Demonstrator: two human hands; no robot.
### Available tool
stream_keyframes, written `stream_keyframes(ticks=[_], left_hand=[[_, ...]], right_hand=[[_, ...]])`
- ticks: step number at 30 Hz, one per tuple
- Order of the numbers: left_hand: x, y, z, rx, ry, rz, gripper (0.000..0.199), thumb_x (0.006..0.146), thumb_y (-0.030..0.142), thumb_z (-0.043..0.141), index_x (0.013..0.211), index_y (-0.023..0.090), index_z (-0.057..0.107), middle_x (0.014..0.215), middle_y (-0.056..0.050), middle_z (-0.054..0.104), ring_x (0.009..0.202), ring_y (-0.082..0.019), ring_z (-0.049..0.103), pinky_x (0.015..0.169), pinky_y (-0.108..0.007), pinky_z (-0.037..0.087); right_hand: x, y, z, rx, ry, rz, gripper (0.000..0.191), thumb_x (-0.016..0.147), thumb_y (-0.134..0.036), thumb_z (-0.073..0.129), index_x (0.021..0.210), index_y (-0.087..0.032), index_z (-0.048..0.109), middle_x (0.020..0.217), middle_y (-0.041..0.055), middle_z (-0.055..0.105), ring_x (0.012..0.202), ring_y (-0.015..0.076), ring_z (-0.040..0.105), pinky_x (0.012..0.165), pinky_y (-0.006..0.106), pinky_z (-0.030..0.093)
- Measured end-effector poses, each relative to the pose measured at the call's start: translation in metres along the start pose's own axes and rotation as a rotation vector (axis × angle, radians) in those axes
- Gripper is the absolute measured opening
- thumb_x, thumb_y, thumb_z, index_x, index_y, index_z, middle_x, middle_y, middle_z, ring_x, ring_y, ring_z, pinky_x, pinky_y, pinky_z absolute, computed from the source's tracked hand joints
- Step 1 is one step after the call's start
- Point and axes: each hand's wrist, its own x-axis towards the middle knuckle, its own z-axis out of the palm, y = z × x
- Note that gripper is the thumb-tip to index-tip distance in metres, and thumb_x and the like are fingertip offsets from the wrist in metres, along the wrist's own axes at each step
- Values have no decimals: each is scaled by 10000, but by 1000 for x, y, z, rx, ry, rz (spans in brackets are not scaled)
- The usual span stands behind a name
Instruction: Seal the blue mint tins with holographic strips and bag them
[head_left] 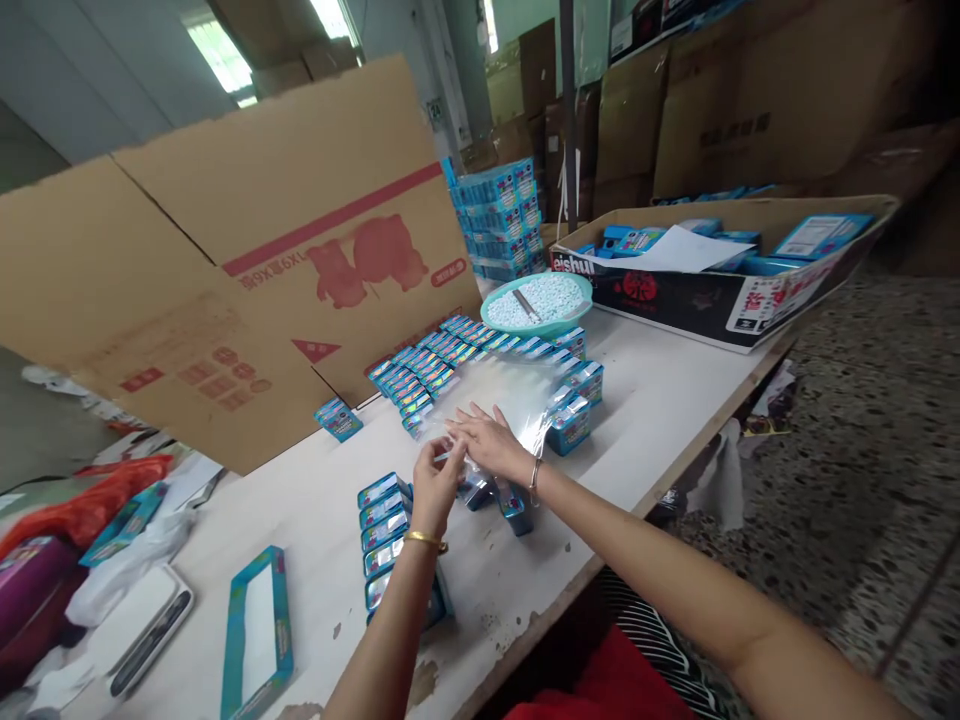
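Observation:
A stack of clear plastic bags (510,390) lies over several small blue boxes in the middle of the table. My left hand (435,482) pinches the near left edge of the plastic between thumb and fingers. Flat on top of the bags, fingers stretched, rests my right hand (491,443). Under and beside the plastic stand small blue boxes, among them one box (514,510) just below my right wrist. A row of blue boxes (385,530) stands left of my left forearm, which partly hides it.
A turquoise basin (536,325) of small white pellets holds a metal strip. Behind are stacked wrapped boxes (499,220). A large cardboard carton (330,250) walls the back left; an open carton (675,305) stands right. An open blue tray (281,620) and white scale (142,625) lie left.

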Motion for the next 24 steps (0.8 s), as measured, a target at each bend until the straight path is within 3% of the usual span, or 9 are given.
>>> stream_keyframes(ticks=[3,5,7,9,11,14,18,21,24], left_hand=[[2,-7,5,-15,11,-29,448,651,556,696,709,116,630,787,-94,672,764,-198,655,518,-222,487],[0,-10,3,-50,44,-67,442,641,546,695,710,113,639,755,-91,679,716,-196,658,520,-243,497],[-2,-11,0,-78,64,-98,430,633,521,703,736,106,658,716,-78,676,680,-192,660,539,-263,513],[-1,-8,2,-111,81,-92,402,615,490,723,737,112,661,703,-57,670,680,-186,665,568,-267,525],[2,-3,8,-163,62,-44,376,595,473,744,696,128,633,756,-49,681,714,-181,672,606,-270,538],[4,5,19,-213,-24,75,398,591,471,763,588,144,535,883,-79,711,824,-194,674,690,-281,554],[2,18,27,-223,-105,101,448,620,490,762,596,140,483,1201,-159,651,910,-242,686,729,-339,573],[2,35,28,-263,-141,140,472,645,515,745,617,142,458,1339,-182,561,933,-270,695,746,-374,581],[8,56,28,-319,-67,230,413,676,519,710,705,143,542,1276,-167,606,945,-262,693,732,-354,581]], right_hand=[[-5,6,-2,170,38,54,398,976,-413,374,1209,-251,653,1357,71,573,1341,280,414,1113,569,209],[-3,16,-8,390,47,150,493,959,-487,366,1108,-158,702,1138,104,695,1145,277,582,1006,495,398],[-1,24,-15,603,70,205,589,916,-578,392,1028,-103,722,968,102,728,973,259,648,874,419,496],[-5,24,-20,732,86,168,603,846,-618,495,1074,-102,709,1015,104,722,993,253,643,878,394,504],[-14,15,-20,766,38,105,641,783,-580,614,1224,-117,636,1189,130,668,1110,257,608,946,387,481],[-31,0,-11,677,8,60,778,748,-514,688,1391,-129,478,1381,158,531,1254,267,521,1028,392,436],[-39,-1,-10,537,210,-9,471,937,-423,438,1312,-167,561,1236,106,647,1179,224,578,1000,376,466],[-35,-4,-43,343,393,-63,401,976,-301,328,1196,-186,643,1080,93,699,1031,213,633,916,352,509],[-36,-31,-94,-23,642,-91,418,950,-183,321,1262,-183,598,1062,115,659,984,232,606,870,366,501]])
